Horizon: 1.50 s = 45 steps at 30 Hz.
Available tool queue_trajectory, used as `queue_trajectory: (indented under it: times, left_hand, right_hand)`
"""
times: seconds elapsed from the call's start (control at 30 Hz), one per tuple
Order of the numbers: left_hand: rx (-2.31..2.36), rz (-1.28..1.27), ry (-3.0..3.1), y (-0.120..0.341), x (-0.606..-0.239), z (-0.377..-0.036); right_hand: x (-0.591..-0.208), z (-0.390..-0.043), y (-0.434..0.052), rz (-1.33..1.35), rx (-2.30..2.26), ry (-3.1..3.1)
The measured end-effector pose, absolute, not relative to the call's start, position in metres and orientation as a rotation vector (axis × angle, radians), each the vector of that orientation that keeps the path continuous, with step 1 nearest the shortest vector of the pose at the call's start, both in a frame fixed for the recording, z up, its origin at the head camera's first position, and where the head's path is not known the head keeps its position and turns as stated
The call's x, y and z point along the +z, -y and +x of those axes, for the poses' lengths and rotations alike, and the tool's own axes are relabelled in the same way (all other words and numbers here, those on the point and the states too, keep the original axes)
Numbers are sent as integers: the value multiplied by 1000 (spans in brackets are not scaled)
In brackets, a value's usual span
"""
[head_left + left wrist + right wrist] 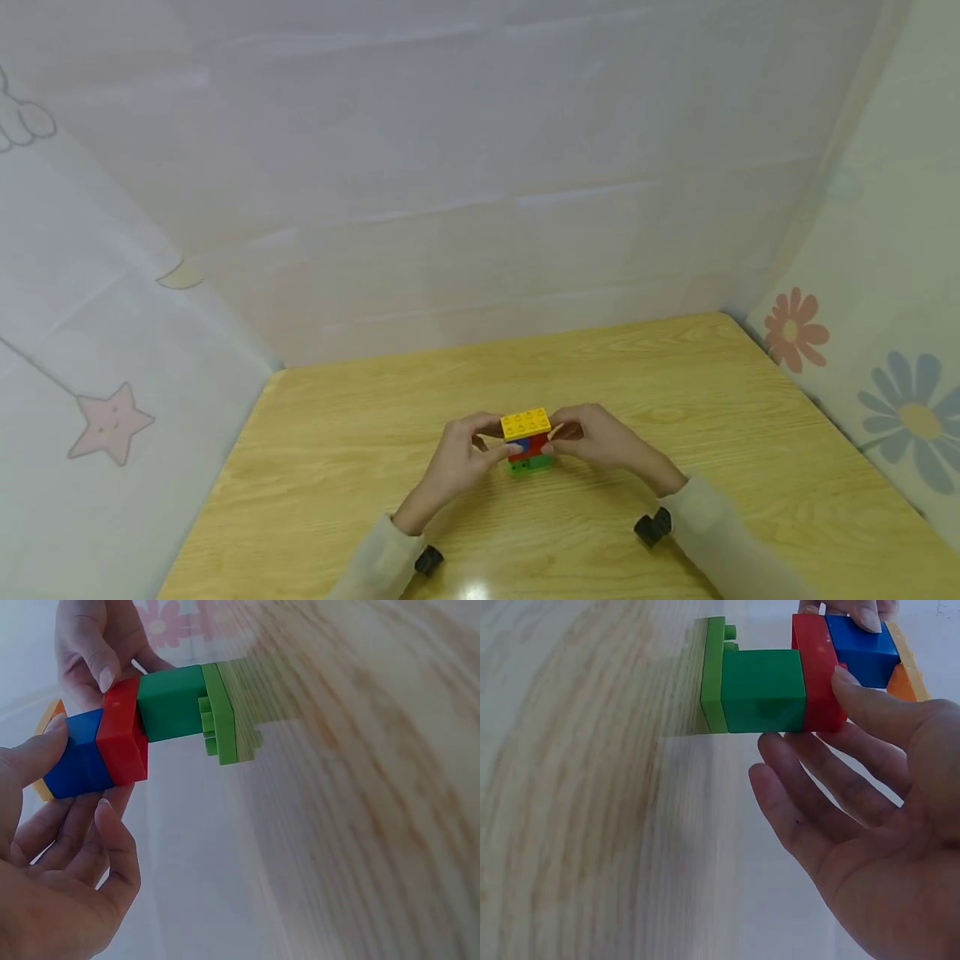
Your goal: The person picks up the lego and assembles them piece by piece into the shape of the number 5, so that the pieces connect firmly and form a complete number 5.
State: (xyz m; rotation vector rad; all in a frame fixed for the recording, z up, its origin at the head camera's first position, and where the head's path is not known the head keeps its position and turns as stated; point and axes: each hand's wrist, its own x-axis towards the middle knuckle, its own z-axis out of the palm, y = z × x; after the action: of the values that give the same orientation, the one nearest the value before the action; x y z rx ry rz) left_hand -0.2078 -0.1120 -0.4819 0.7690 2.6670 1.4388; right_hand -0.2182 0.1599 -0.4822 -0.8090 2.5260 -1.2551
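Note:
A stack of toy building bricks stands on the table in front of me. Its bottom is a light green brick (222,724), with a dark green block (763,691) on one side of it. Above lies a red brick (124,735), then a blue block (84,754) off to the left. A yellow studded brick (525,424) tops the stack and overhangs the blue block on the right. My left hand (459,457) pinches the blue block between thumb and fingers. On the other side, my right hand (603,437) holds the red brick, thumb on its near face.
The wood-grain table (360,433) reaches back to a pale fabric wall (480,250). More fabric with printed flowers (797,331) and a star (111,423) flanks it on both sides. Dark camera pieces (653,527) sit at both wrists.

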Motion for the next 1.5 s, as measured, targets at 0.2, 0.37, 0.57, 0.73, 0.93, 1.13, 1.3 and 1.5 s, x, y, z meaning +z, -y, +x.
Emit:
queue_trajectory:
  times: [0.2,0.37,0.57,0.73,0.93,1.13,1.3,1.5]
  left_hand:
    - [1446,759,-2675,112,-485,-205]
    - [1437,778,-2690,111,-488,-203]
    - [1439,768,-2684,109,-487,-203]
    - [1420,763,-2683,109,-484,-205]
    - [1408,755,-2683,110,-483,-206]
    - [1412,765,-2679,108,-486,-206]
    - [1409,747,-2680,107,-487,-206]
    - [1401,692,-2678,109,-481,-206]
  right_hand:
    - [-484,-219,-159,-740,-1284,-2494]
    - [-482,-221,-160,-702,-1277,-2459]
    - [-477,-222,-163,-702,-1286,-2425]
    - [-477,-222,-164,-677,-1331,-2408]
    - [-479,-221,-162,-654,-1353,-2417]
    - [-478,-217,-163,-651,-1311,-2463]
    - [-479,-218,-163,-644,-1310,-2463]
    - [-481,-222,-162,-670,-1316,-2453]
